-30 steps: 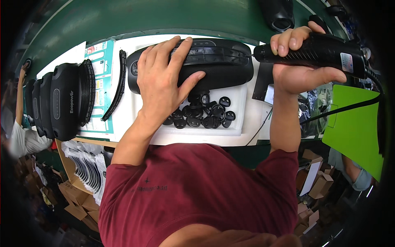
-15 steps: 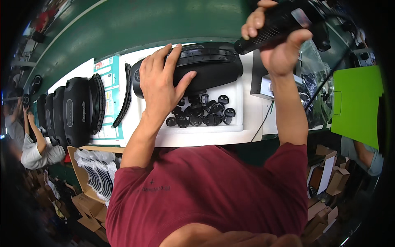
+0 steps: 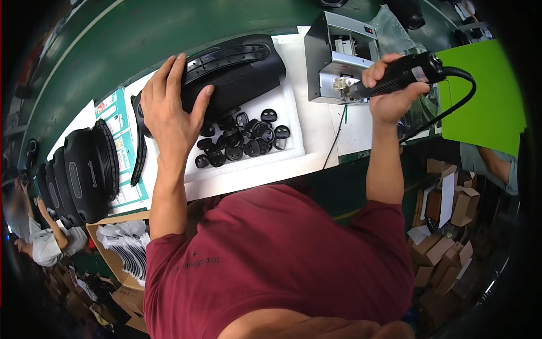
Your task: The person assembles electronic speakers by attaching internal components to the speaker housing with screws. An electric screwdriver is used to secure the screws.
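Note:
A long black rounded speaker (image 3: 237, 76) lies on the table, with a curved black strip (image 3: 226, 62) along its top. My left hand (image 3: 172, 110) rests across the speaker's left end, open, fingers stretched and thumb apart. In my right hand (image 3: 392, 96) is a black corded electric screwdriver (image 3: 403, 73), gripped around its body. Its tip points left, at the front of a silver screw feeder box (image 3: 344, 59); whether it touches cannot be made out. In front of the speaker, a white foam tray (image 3: 288, 144) holds several small black rounded parts (image 3: 257, 133).
Several black speakers (image 3: 84, 175) stand at left beside stacked curved strips (image 3: 107, 158). One loose strip (image 3: 139, 158) lies near my left wrist. A carton (image 3: 121, 268) of wrapped parts sits below the table. At right are clear plastic bags (image 3: 395, 34) and a green board (image 3: 480, 96).
My right hand has brought the screwdriver down from above the speaker's right end to the silver box. My left hand stays on the speaker. The whole view has shifted and turned.

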The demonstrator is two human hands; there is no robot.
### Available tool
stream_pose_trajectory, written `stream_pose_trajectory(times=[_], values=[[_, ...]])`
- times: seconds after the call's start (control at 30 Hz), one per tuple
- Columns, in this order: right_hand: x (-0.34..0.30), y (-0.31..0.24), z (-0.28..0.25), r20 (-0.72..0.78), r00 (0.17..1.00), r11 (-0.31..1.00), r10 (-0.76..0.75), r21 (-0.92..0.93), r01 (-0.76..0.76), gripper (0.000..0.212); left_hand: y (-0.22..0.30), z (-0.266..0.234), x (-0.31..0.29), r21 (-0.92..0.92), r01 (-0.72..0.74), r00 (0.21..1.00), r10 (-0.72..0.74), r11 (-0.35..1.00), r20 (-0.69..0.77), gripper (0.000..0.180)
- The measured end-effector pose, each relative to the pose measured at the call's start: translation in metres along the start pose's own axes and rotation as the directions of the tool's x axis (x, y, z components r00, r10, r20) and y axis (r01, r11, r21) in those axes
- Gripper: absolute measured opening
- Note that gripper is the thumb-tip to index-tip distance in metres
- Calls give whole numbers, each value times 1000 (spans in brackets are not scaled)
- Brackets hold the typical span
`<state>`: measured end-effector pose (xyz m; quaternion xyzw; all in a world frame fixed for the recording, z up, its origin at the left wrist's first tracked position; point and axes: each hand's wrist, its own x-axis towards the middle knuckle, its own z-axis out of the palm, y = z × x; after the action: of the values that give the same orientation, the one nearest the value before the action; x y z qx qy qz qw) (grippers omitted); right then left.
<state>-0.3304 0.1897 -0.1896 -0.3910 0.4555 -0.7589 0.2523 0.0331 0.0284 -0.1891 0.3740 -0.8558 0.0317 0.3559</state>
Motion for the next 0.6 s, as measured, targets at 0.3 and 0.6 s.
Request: stream_pose_trajectory(times=[0.3,0.6], values=[[22,-31,52,315,931,916,-184,398,47,117,-2,1,-3,-30,-15,999,14,999,-48,67],[74,-10,144,433,870,897,-235,442,22,130,-4,-2,-2,-87,14,999,-17,996,-27,68]])
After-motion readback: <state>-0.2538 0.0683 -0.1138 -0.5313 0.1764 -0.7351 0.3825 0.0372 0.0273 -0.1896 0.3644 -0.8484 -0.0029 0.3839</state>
